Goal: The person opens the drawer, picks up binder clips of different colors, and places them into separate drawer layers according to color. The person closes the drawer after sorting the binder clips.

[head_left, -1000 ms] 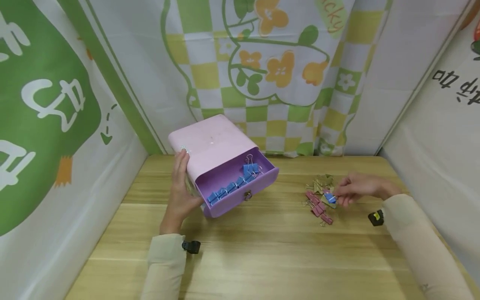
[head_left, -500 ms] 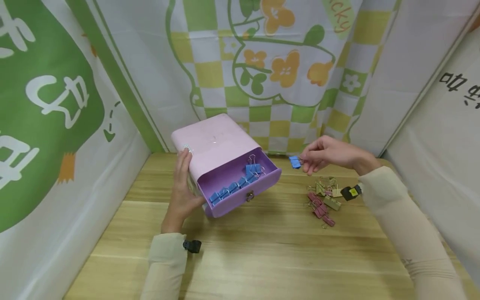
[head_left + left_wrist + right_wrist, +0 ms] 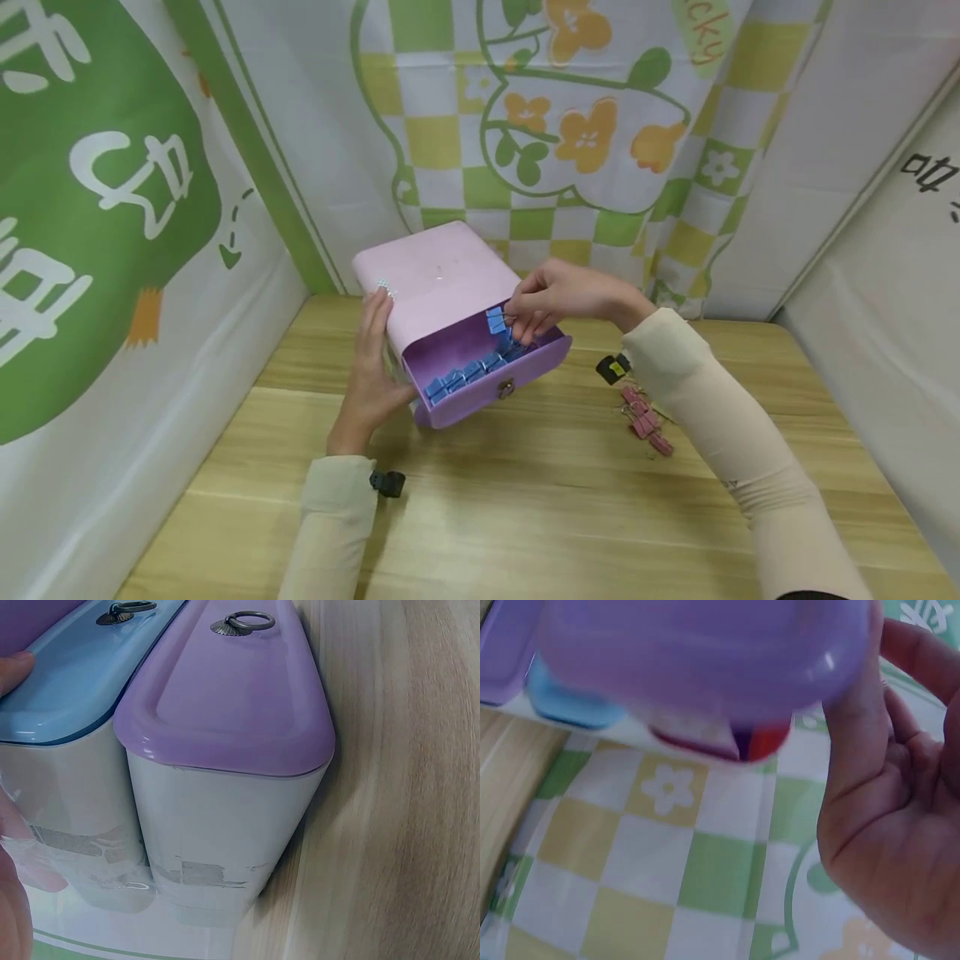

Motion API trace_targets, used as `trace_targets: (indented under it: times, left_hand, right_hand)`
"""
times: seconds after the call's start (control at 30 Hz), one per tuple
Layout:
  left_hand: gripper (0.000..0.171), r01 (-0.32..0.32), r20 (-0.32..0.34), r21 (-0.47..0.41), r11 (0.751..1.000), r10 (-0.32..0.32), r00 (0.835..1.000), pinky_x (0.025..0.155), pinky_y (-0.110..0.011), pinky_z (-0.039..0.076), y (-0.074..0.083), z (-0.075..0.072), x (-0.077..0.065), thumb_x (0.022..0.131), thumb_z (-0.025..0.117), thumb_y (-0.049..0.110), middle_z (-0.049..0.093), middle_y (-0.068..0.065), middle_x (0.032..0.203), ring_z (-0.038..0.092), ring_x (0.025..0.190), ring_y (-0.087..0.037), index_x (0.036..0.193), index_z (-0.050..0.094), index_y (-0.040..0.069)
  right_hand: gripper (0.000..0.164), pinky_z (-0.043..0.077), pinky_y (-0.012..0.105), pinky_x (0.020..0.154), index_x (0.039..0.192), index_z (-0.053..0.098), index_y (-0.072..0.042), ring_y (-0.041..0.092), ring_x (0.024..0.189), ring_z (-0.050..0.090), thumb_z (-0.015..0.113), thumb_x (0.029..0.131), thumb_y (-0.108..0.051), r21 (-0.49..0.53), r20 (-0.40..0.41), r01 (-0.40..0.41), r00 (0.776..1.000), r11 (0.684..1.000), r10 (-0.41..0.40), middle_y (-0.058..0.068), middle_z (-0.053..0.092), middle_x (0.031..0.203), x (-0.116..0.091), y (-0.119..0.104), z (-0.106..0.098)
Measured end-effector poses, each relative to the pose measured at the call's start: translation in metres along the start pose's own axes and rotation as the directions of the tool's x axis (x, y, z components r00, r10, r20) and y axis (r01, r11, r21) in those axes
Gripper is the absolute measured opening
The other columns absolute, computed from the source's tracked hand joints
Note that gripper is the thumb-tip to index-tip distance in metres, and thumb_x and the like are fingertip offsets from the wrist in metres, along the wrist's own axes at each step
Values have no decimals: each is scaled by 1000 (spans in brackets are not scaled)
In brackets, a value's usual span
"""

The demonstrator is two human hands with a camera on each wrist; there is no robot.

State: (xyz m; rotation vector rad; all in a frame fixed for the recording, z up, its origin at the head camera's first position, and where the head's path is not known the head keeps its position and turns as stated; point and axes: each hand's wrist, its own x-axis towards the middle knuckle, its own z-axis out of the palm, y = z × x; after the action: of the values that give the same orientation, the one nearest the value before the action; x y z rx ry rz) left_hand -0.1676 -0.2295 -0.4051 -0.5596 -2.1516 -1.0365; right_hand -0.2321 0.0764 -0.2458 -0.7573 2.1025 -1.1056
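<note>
My right hand (image 3: 558,300) pinches a blue binder clip (image 3: 495,320) over the far end of a pulled-out purple drawer (image 3: 480,404). Inside that drawer lie several blue binder clips (image 3: 474,370), partly covered by my fingers. The pink drawer box (image 3: 438,271) stands at an angle on the table. On its left side my left hand (image 3: 367,383) grips it, the thumb round the front edge. In the left wrist view, a fingertip rests on the blue drawer (image 3: 71,682), beside a lower purple drawer (image 3: 240,697). The right wrist view hides the clip behind the blurred open drawer (image 3: 705,652).
A pile of pink binder clips (image 3: 641,415) lies on the wooden table (image 3: 540,508) to the right. My right forearm covers most of the yellow-green clips beside it. A patterned curtain (image 3: 495,187) hangs behind the box, and printed cloth walls stand on both sides.
My right hand has picked the blue binder clip from the pile and carried it left, to above the drawer. My left hand still grips the box in the same place.
</note>
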Motion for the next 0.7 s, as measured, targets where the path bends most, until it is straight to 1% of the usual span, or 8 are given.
trace_targets:
  times: [0.1, 0.2, 0.3, 0.37, 0.47, 0.6, 0.7]
  left_hand:
    - [131, 4, -7, 2, 1000, -4, 1000, 125, -52, 15, -1, -1, -3, 48, 95, 26, 14, 0, 164, 6, 153, -25, 155, 20, 17]
    - [129, -11, -19, -8, 1000, 11, 1000, 125, -50, 15, -3, -1, 0, 48, 95, 26, 16, -1, 163, 7, 153, -25, 154, 23, 17]
    - [129, -43, -27, -18, 999, 43, 999, 125, -49, 15, -4, 0, 8, 48, 95, 28, 17, -1, 163, 9, 153, -25, 154, 24, 15]
    - [129, -59, -33, -20, 998, 58, 998, 125, -49, 14, -4, 0, 10, 47, 95, 28, 18, -2, 163, 9, 153, -26, 153, 24, 14]
    - [130, -59, -31, -12, 998, 59, 998, 126, -48, 13, -5, 1, 9, 46, 95, 29, 18, -2, 163, 9, 153, -26, 154, 24, 14]
    - [131, -47, -30, -14, 999, 46, 998, 126, -48, 12, -7, -1, 4, 45, 96, 28, 18, -2, 163, 9, 153, -26, 154, 23, 14]
    - [130, -55, -31, -9, 998, 55, 998, 126, -47, 12, -7, -1, 5, 46, 95, 29, 18, -2, 163, 9, 153, -26, 154, 23, 13]
  right_hand:
    - [29, 61, 40, 82, 103, 71, -1, 27, 84, 73, 61, 94, -27, 0, 7, -24, 1000, 1000, 24, 14, 74, 92, 13, -5, 9]
    - [25, 61, 39, 81, 102, 72, -2, 25, 83, 73, 61, 95, -23, 7, -9, -57, 998, 998, 57, 14, 74, 91, 22, -9, 16]
    - [24, 62, 38, 81, 102, 73, -1, 25, 82, 73, 60, 95, -20, 11, -31, -77, 997, 997, 77, 15, 75, 91, 25, -13, 17]
    - [24, 61, 38, 81, 102, 73, -1, 25, 82, 74, 60, 95, -19, 15, -38, -84, 996, 996, 85, 15, 75, 91, 26, -14, 19]
    - [23, 62, 38, 81, 103, 73, 0, 25, 84, 74, 59, 95, -18, 34, -50, -85, 995, 996, 87, 15, 75, 92, 28, -12, 24]
    - [23, 61, 37, 82, 104, 72, 2, 26, 87, 74, 58, 95, -14, 59, -64, -76, 995, 995, 80, 16, 75, 93, 30, -12, 30]
    - [22, 61, 36, 83, 104, 72, 4, 26, 87, 74, 60, 95, -12, 59, -82, -65, 994, 996, 70, 17, 75, 94, 27, -12, 32]
